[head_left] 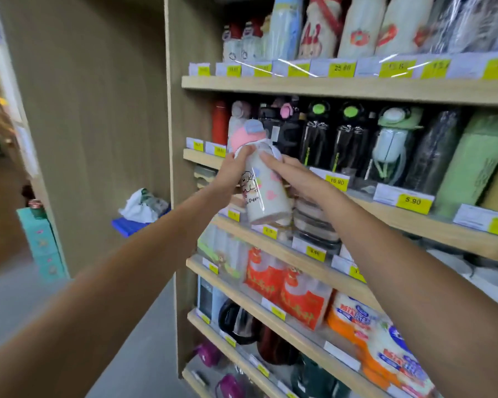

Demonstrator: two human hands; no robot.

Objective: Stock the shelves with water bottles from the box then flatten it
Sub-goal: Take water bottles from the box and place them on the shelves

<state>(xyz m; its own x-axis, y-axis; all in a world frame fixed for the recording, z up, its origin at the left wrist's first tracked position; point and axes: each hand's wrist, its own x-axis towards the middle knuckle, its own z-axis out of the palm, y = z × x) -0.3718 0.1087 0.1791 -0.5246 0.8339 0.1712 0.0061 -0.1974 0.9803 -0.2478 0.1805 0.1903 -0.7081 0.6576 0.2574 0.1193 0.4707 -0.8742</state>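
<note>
1. Both bare forearms reach up and forward from the bottom of the frame. The left hand (233, 170) is wrapped around the upper body of a white cylindrical water bottle with a pink domed cap and a cartoon puppy print (260, 185). The right hand (295, 178) is pressed against its right side, fingers closed on it.
2. The bottle is in the air, tilted with its cap toward the shelf, in front of the left end of the light wooden shelf edge with yellow price tags (202, 158).
3. Judgement: the step is placing this bottle. It should be brought upright before it goes in, and the base set down first.
4. Behind it stand a pale pink-topped bottle (240, 116) and a red metal bottle (219, 122). The gap looks tight, so go in slowly to avoid toppling them.
5. Further right are black bottles with green lids (316, 133).
6. The box is not in view.
</note>
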